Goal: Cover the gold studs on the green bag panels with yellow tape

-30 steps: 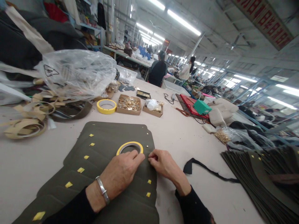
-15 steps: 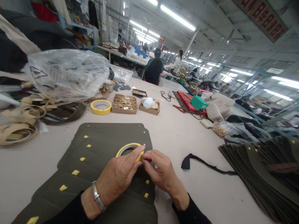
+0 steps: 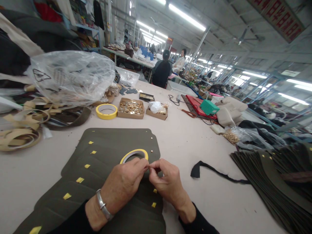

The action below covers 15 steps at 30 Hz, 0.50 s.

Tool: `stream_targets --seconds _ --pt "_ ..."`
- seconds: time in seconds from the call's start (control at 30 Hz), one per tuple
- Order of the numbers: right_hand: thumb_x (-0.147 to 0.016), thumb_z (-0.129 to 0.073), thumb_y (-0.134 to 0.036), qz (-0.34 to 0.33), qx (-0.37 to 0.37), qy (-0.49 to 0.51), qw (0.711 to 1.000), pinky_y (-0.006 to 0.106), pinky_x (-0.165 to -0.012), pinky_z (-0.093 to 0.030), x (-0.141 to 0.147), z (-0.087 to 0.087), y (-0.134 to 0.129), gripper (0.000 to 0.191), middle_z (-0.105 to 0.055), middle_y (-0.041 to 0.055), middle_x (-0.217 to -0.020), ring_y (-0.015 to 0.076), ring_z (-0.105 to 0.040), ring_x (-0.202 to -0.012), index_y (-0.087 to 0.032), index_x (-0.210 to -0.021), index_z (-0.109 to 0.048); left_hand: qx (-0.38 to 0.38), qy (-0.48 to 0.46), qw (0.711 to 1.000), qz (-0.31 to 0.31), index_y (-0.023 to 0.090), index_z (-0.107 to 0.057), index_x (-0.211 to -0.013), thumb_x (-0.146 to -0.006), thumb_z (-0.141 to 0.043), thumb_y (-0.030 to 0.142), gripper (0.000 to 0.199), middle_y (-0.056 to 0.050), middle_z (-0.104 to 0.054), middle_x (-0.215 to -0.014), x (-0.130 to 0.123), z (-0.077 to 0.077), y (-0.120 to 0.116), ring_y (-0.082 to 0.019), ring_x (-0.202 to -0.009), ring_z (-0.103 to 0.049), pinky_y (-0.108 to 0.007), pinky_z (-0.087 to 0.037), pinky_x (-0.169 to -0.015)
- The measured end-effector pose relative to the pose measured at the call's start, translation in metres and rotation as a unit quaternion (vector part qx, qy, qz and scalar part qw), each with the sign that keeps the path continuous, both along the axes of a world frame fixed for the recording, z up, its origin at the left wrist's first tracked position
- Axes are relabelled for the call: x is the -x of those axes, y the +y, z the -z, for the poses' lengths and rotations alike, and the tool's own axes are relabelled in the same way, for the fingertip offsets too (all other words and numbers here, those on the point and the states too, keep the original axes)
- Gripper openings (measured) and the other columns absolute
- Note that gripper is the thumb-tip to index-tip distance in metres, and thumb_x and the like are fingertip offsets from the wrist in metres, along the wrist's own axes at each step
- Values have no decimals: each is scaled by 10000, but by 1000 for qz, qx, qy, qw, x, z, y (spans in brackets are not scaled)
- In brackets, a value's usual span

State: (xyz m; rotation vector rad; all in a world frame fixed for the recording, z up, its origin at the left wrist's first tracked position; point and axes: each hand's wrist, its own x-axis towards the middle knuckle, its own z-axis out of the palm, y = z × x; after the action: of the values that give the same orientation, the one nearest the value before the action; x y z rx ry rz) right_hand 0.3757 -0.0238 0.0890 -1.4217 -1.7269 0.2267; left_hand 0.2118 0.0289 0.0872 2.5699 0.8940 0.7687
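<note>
- Roll of yellow adhesive tape, grey-lined ring: above the far half of the panel, right of its centre. Its hole faces upward, its broad width runs left to right, and your left hand covers its near side. Whether it touches the panel, you cannot tell.
- Dark olive flat panel, rounded far corners: on the pale tabletop before you. Long axis runs from the far end towards you, slanting lower left; layered edges step out along its left side.
- Small yellow tape squares: a row down the panel's left side, two more near its right edge.
- Your left hand, silver bracelet at the wrist: back upward, reaching in from lower left, fingers curled round the roll's near side, thumb and forefinger drawn together.
- Your right hand: angled in from lower right, thumb and forefinger pinched, tips meeting those of the left. Anything between them is too small to tell.
- Black fabric strip: on the tabletop, right of your right hand.
</note>
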Motion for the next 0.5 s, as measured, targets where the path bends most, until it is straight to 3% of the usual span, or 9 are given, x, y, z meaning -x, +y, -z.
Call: stream_targets --seconds 0.07,0.13,0.23,0.3,0.5 --pt "-776 -563 -168 26 97 116 988 227 -503 -446 5 -4 0 107 -632 7 -598 125 -583 -519 -165 -699 -638 -28 -7 1000 -7 207 -569 -861 -966 -367 186 229 -9 -591 -751 -1 -1 -1 -151 -689 -601 -244 -459 -610" --pt "-762 -579 -210 34 186 239 952 207 -449 -438 7 -6 4 104 -611 -13 -530 115 -574 -454 -160 -685 -628 -58 -37 998 -5 198 -568 -838 -959 -375 165 230 -13 -573 -737 -2 -2 -2 -152 -671 -580 -249 -448 -598" --pt "-719 -608 -246 49 235 341 909 202 -430 -467 1 -5 18 107 -585 -34 -483 106 -563 -411 -153 -666 -610 -84 -99 992 -2 183 -561 -842 -954 -378 138 219 -20 -575 -743 -3 -3 -3 -151 -682 -573 -255 -468 -635" --pt "-699 -637 -275 61 250 355 899 207 -437 -492 -9 -1 32 136 -587 -33 -494 100 -559 -413 -144 -668 -618 -87 -81 993 -13 180 -563 -864 -953 -386 141 202 -26 -587 -762 -4 -1 -4 -164 -699 -577 -278 -485 -657" --pt "-743 -646 -317 61 318 254 911 188 -439 -477 -37 14 62 185 -606 -18 -550 86 -561 -427 -132 -729 -658 -10 181 982 -45 204 -578 -869 -897 -440 73 193 -42 -617 -841 -5 7 -5 -237 -779 -583 -364 -515 -670"
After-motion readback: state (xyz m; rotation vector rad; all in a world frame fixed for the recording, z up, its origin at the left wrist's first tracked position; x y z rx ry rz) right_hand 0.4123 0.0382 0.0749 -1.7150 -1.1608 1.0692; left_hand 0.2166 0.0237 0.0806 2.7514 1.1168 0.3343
